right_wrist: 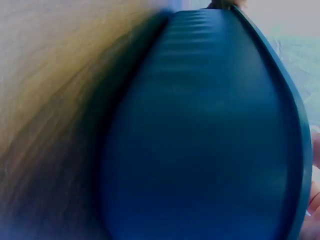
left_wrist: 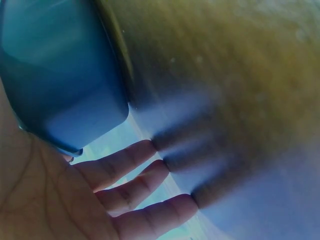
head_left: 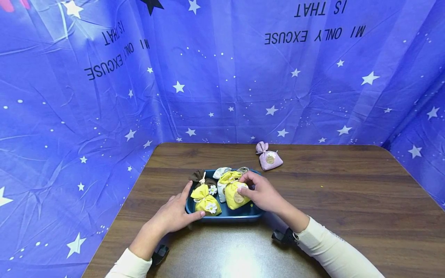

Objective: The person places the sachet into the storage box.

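A dark blue tray holds several small tied cloth pouches. With thumb and fingers, my right hand pinches a yellow pouch with a round tan label, over the tray's right half. At the tray's left end is my left hand, its thumb at the front rim and fingers spread along the side. The left wrist view shows these fingers nearly straight beside the tray wall. Another yellow pouch with a white flower lies at the front left. The tray's outer wall fills most of the right wrist view.
Behind the front yellow pouch sits a brown pouch. A white pouch is partly hidden by the held one, and a greyish pouch top shows behind. A pink pouch lies on the wooden table, beyond the tray.
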The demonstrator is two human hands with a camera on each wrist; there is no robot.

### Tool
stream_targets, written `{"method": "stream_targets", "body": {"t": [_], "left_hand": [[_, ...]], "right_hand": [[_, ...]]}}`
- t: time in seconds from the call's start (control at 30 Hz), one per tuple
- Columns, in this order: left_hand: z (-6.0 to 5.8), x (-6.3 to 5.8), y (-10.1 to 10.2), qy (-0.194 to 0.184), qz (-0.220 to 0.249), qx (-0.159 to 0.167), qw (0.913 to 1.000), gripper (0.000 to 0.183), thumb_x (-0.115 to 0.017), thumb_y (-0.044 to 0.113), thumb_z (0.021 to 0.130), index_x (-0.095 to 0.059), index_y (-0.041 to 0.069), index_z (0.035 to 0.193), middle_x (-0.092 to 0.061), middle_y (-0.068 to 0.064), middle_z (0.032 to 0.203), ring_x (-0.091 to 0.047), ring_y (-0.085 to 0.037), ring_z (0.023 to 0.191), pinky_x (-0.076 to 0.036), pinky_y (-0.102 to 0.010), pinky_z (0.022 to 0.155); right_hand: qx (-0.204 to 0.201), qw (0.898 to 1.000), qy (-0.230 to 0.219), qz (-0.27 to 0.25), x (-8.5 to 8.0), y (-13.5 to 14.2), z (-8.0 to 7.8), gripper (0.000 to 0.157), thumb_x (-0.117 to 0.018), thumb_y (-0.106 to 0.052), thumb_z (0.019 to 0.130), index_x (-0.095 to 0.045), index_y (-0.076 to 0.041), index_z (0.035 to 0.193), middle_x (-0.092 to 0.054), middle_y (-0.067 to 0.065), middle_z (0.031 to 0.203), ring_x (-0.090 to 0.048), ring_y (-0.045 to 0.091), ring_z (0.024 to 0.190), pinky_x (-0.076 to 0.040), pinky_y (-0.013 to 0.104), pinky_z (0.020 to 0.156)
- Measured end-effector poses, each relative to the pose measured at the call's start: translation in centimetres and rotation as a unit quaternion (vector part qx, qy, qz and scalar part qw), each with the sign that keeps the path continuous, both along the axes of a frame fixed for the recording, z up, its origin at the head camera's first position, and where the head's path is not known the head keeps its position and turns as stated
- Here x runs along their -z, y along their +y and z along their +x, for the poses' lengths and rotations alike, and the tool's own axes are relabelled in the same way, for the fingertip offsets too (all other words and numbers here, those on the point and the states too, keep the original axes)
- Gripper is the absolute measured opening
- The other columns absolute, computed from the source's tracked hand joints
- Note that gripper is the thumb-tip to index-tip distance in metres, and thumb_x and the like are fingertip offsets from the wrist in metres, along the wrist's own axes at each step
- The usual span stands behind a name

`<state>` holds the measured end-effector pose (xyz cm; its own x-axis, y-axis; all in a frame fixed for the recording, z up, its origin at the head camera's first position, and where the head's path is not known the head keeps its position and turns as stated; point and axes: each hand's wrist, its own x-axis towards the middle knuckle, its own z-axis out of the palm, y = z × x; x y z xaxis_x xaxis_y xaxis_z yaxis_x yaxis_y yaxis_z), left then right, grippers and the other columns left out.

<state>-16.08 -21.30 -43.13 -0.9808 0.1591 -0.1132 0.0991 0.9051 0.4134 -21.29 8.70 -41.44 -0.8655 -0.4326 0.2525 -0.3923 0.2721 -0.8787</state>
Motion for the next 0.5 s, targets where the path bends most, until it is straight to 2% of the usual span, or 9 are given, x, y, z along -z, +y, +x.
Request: {"method": "stream_targets", "body": {"t": [0.27,0.5], "left_hand": [[0.0,0.0,-0.1,-0.005,0.002,0.001,1.0000,0.113,-0.062,0.077,0.079,-0.010,0.020,0.161,-0.046,-0.025,0.146,-0.041,-0.044,0.134,-0.038,-0.061,0.101],[0.0,0.0,-0.1,0.000,0.001,0.004,1.0000,0.112,-0.062,0.076,0.079,-0.011,0.019,0.161,-0.048,-0.025,0.144,-0.043,-0.043,0.132,-0.040,-0.059,0.101]], "right_hand": [[-0.006,0.998,0.030,0.048,0.3,-1.1,0.5,0.014,-0.074,-0.006,0.086,-0.064,-0.011,0.094,-0.059,-0.001,0.088,-0.054,0.014,0.081,-0.045,0.028,0.071],[0.010,0.993,0.074,0.094,0.6,-2.0,0.6,0.017,-0.077,-0.008,0.084,-0.062,-0.015,0.089,-0.054,-0.005,0.083,-0.050,0.012,0.077,-0.042,0.029,0.068]]}}
